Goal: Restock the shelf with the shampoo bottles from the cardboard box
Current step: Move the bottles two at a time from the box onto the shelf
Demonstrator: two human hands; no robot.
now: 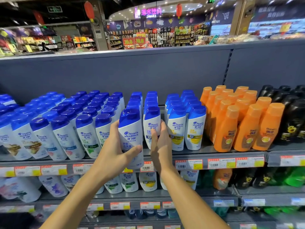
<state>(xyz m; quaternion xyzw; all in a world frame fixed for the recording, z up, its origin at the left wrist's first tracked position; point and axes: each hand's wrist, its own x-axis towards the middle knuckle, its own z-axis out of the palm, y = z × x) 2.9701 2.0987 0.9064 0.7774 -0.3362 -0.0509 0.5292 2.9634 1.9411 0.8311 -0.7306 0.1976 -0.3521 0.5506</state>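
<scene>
My left hand (115,151) grips a white shampoo bottle with a blue cap (131,134), upright, at the front edge of the top shelf (204,151). My right hand (159,142) rests flat against the side of the front bottle of the neighbouring row (152,124), fingers extended and touching it. Rows of the same blue-capped bottles (69,123) fill the shelf to the left and right. The cardboard box is not in view.
Orange bottles (239,119) and black bottles (290,113) stand to the right on the same shelf. Price tags (221,162) line the shelf edge. Lower shelves (148,195) hold more bottles. Behind the grey back panel lies the store with other aisles.
</scene>
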